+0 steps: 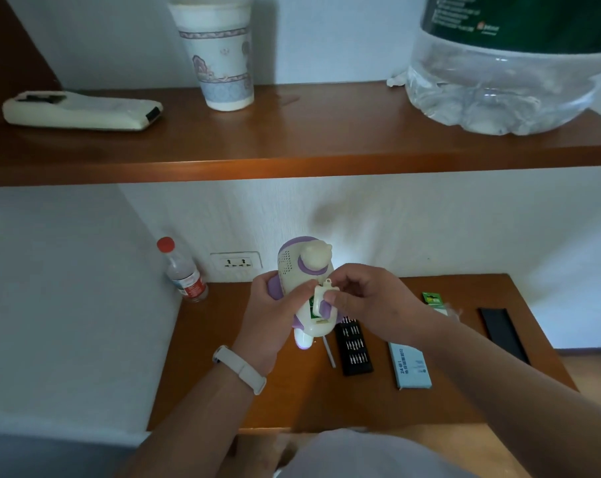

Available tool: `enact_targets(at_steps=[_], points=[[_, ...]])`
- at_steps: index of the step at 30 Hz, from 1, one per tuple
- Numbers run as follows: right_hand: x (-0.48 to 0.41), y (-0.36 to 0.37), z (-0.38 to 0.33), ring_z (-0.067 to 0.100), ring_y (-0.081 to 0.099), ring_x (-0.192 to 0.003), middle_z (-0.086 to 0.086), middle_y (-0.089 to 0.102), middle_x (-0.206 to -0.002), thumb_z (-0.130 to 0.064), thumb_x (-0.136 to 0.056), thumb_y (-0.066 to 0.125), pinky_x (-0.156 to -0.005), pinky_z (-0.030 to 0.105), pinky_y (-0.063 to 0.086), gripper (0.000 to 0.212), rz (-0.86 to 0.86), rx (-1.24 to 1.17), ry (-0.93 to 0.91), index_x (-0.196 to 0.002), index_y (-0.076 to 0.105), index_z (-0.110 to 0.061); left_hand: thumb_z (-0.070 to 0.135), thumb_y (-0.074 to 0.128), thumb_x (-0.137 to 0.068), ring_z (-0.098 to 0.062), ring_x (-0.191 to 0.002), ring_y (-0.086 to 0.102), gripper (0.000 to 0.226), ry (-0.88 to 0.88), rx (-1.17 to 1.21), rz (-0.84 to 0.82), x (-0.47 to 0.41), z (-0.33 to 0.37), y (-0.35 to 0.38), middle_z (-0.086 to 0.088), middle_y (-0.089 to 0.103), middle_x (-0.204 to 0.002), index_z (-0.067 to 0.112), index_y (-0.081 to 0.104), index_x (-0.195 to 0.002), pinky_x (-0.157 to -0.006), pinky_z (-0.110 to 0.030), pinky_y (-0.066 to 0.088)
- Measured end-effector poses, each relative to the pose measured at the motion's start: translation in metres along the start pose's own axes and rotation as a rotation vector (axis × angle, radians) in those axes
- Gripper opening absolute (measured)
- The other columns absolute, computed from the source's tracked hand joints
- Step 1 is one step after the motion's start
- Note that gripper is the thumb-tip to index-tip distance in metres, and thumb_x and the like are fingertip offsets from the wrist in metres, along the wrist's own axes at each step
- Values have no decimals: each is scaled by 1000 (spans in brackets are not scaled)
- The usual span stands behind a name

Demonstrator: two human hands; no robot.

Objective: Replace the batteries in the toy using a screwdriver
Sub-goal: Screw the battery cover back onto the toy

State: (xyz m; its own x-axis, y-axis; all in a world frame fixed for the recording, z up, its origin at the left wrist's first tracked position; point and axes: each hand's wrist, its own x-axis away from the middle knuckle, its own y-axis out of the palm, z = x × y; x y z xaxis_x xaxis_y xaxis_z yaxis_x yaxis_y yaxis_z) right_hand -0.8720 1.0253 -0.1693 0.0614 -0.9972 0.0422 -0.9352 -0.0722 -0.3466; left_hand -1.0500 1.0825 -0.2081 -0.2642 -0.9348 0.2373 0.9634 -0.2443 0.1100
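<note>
Your left hand [275, 312] is wrapped around the toy [304, 270] and holds it up off the bench [292, 401], its back turned toward you. Your right hand [368, 298] pinches the small battery cover [321, 294] between thumb and fingertips, right at the open compartment. Something green [313, 305] shows inside, probably a battery, though blur leaves that uncertain. The screwdriver [329, 351] lies on the bench below the toy, just beside the open bit case [354, 346]. The green battery pack [433, 300] sits further to your right.

The weak point is the cover. It is a thin piece with a small tab, and if you twist or force it at an angle, the tab or hinge edge could snap. Your pinch is only at the edge, so a slip could drop the cover onto the bench or off it.

I can't see the screw anywhere (check before you move). If it is loose in the cover, tilting will shed it. The toy hangs from one hand, so hard pressure from the right could lever it out of your grip. Resting it on the bench would remove that risk.
</note>
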Motion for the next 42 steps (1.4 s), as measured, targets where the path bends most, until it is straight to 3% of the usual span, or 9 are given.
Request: enact_targets(at_steps=[3, 8, 15, 19, 23, 29, 31, 35, 42], points=[[-1, 1, -1, 14, 70, -80, -5, 72, -87, -33, -92, 66, -73, 24, 60, 7, -16, 17, -8, -87, 68, -37, 25, 83, -80, -6, -87, 73, 42, 6, -24, -9, 1, 3, 1, 11, 74, -96, 28, 56, -111, -65, -26, 60], [-4, -3, -5, 9, 71, -82, -10, 72, -91, -33, -94, 63, -70, 20, 58, 8, -43, -3, 0, -91, 67, -39, 32, 82, -79, -15, -94, 73, 52, -17, -30, -5, 2, 9, 0, 2, 70, -111, 25, 53, -122, -67, -27, 60], [-6, -3, -7, 3, 68, -77, -11, 70, -86, -34, -94, 64, -64, 11, 50, 11, -43, -19, -11, -85, 67, -40, 35, 83, -77, -11, -89, 73, 48, -17, -56, 4, 3, 10, 2, 6, 70, -107, 31, 53, -113, -65, -24, 59], [-7, -8, -4, 6, 67, -77, -7, 70, -87, -34, -95, 63, -67, 15, 53, 8, -63, 15, -4, -90, 68, -32, 33, 82, -78, -3, -86, 73, 42, -6, -67, 2, 4, 10, 7, 7, 71, -102, 31, 54, -110, -62, -22, 58], [-8, -11, -2, 11, 69, -79, -3, 70, -90, -33, -95, 63, -69, 19, 56, 4, -76, 58, -18, -93, 66, -32, 32, 82, -79, -20, -98, 72, 56, -24, -57, 17, 2, 11, 10, -1, 70, -114, 21, 52, -125, -70, -33, 62], [-10, -17, 1, 12, 69, -81, -2, 70, -88, -35, -93, 65, -73, 22, 59, 3, -72, 118, -13, -91, 66, -33, 35, 83, -77, -17, -98, 71, 57, 0, -62, 98, 3, 10, 15, 5, 68, -111, 25, 50, -123, -71, -31, 63], [-11, -20, 1, 11, 68, -79, -3, 69, -85, -36, -91, 66, -71, 20, 58, 5, -70, 153, -1, -89, 65, -31, 35, 84, -76, -17, -99, 71, 57, 1, -68, 114, 3, 9, 17, 6, 69, -111, 28, 50, -120, -74, -34, 64], [-12, -24, -1, 12, 68, -76, -6, 67, -80, -37, -88, 69, -69, 23, 57, 12, -60, 188, 3, -82, 61, -29, 32, 84, -77, -13, -94, 71, 49, 19, -78, 126, 3, 11, 20, 10, 68, -106, 36, 49, -112, -67, -24, 60], [-15, -31, -3, 10, 62, -79, -10, 62, -85, -43, -81, 75, -71, 28, 60, 24, -11, 121, -62, -87, 52, -41, 33, 80, -82, -12, -91, 74, 46, -21, 3, 55, 7, 20, 24, 6, 69, -108, 34, 49, -116, -64, -29, 60]])
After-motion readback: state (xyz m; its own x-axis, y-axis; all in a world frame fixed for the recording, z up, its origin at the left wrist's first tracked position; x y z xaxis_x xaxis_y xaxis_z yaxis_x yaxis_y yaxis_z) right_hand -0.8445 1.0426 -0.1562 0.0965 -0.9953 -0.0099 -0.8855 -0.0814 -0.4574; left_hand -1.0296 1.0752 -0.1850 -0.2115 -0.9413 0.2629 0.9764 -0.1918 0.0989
